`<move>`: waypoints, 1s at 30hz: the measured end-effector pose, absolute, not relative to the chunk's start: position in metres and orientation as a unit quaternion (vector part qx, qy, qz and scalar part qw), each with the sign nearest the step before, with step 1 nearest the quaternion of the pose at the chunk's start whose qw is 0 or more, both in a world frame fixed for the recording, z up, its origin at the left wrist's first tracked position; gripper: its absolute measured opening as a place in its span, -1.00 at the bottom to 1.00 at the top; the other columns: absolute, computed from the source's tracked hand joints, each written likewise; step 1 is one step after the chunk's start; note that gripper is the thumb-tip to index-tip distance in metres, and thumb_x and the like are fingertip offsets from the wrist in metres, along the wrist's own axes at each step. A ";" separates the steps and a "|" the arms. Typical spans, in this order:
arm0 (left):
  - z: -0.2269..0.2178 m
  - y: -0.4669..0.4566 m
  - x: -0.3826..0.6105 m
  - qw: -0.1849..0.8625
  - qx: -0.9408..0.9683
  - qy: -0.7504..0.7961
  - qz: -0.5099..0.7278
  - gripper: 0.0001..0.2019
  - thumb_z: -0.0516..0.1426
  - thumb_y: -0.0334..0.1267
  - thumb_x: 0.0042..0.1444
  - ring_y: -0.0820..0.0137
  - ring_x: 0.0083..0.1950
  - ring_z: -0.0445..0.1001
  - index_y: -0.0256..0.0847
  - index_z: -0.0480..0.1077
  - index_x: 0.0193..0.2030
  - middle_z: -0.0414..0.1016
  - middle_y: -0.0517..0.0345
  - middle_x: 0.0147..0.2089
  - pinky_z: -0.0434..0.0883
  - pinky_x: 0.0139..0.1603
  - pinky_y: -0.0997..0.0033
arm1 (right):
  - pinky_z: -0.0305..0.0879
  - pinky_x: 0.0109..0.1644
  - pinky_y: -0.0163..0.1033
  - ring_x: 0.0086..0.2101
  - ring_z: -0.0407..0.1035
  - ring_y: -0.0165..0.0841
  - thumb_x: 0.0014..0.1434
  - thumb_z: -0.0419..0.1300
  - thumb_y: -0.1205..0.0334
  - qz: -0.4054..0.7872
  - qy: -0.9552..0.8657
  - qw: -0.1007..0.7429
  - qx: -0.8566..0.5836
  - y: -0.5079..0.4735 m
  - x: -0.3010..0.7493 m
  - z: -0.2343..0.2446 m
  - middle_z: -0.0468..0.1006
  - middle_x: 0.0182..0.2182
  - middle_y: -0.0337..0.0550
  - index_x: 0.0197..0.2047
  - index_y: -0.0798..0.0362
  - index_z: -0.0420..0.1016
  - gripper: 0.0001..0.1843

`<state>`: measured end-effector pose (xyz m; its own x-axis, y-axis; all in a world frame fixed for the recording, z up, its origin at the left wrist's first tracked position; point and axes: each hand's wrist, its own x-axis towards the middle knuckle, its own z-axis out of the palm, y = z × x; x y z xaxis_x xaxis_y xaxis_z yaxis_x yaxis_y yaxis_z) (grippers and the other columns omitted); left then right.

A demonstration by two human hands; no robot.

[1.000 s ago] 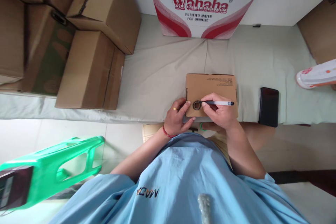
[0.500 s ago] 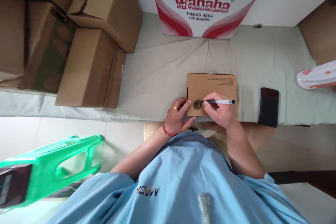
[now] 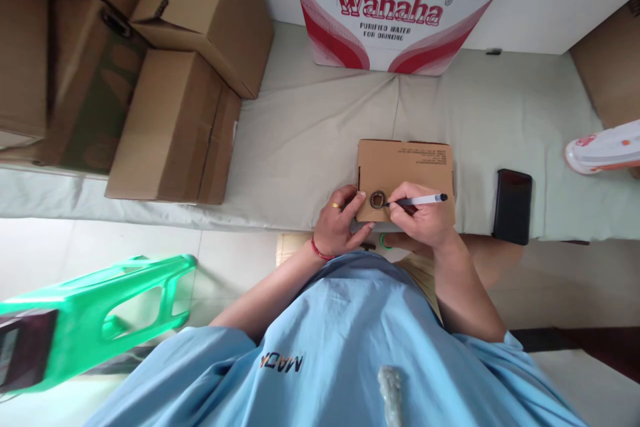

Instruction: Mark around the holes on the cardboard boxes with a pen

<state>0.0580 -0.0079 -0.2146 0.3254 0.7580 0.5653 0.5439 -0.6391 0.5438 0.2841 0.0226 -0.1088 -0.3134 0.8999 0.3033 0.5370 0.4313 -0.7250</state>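
Note:
A small brown cardboard box [image 3: 380,163] lies flat near the front edge of the cloth-covered surface. A dark, roughly round ring mark [image 3: 378,199] shows on its top, close to the front left corner. My left hand [image 3: 339,221] grips that corner, fingertips at the left side and thumb along the front edge. In my right hand [image 3: 423,219] a pen [image 3: 423,200] with a white barrel and black end is pinched. Its dark tip touches the box at the right side of the ring. The right palm rests over the box's front right part.
Several cardboard boxes [image 3: 175,127] are stacked at left. A white and red water carton [image 3: 395,13] stands at the back. To the right are a black phone [image 3: 513,205] and a white and orange object [image 3: 603,147]. A green plastic stool [image 3: 100,320] is at lower left.
The pen tip has shifted slightly down along the ring's right side, with my right hand moving a little. My left hand keeps its hold on the box. The view has shifted slightly.

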 end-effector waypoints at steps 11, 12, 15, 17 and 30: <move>-0.213 -0.007 0.059 0.125 0.803 0.398 0.426 -0.24 0.21 -0.02 0.42 -0.02 0.30 0.52 -0.09 0.06 0.65 0.37 -0.29 0.32 0.60 0.18 -0.03 | 0.49 -0.24 -0.23 -0.34 0.59 -0.35 0.41 0.29 0.16 0.302 -0.730 0.414 -0.452 0.016 0.289 -0.111 0.73 -0.26 -0.20 -0.09 -0.06 0.64 -0.90; -0.213 -0.007 0.059 0.122 0.803 0.398 0.427 -0.24 0.21 -0.01 0.42 -0.01 0.29 0.52 -0.09 0.06 0.65 0.37 -0.29 0.31 0.61 0.17 -0.02 | 0.52 -0.21 -0.21 -0.30 0.62 -0.33 0.43 0.29 0.14 0.283 -0.708 0.446 -0.468 0.014 0.295 -0.108 0.74 -0.23 -0.17 -0.03 -0.06 0.64 -0.87; -0.214 -0.007 0.059 0.118 0.803 0.398 0.428 -0.25 0.19 0.00 0.43 0.01 0.28 0.52 -0.09 0.07 0.65 0.37 -0.29 0.31 0.61 0.16 0.00 | 0.55 -0.18 -0.16 -0.32 0.63 -0.30 0.49 0.22 0.08 0.137 -0.637 0.528 -0.544 0.012 0.325 -0.104 0.72 -0.25 -0.16 0.11 -0.06 0.62 -0.75; -0.216 -0.007 0.060 0.120 0.803 0.402 0.423 -0.25 0.19 0.01 0.43 0.01 0.28 0.53 -0.06 0.06 0.65 0.36 -0.28 0.32 0.61 0.16 0.00 | 0.56 -0.13 -0.12 -0.32 0.62 -0.28 0.51 0.16 0.06 0.032 -0.617 0.507 -0.601 0.016 0.355 -0.107 0.69 -0.29 -0.16 0.14 -0.04 0.63 -0.70; -0.218 -0.006 0.063 0.105 0.801 0.412 0.422 -0.25 0.19 0.08 0.45 0.03 0.27 0.53 -0.02 0.05 0.66 0.39 -0.26 0.30 0.61 0.12 0.05 | 0.27 0.35 0.38 0.19 0.40 0.15 0.32 0.24 0.05 -0.020 -0.642 0.153 -0.751 0.013 0.443 -0.164 0.57 0.18 0.29 0.55 0.15 0.19 -0.18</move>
<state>0.0626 -0.0061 -0.2182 0.3041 0.7489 0.5887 0.5712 -0.6379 0.5165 0.4432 0.0129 -0.1638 0.1742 0.9583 0.2265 0.9703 -0.1278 -0.2052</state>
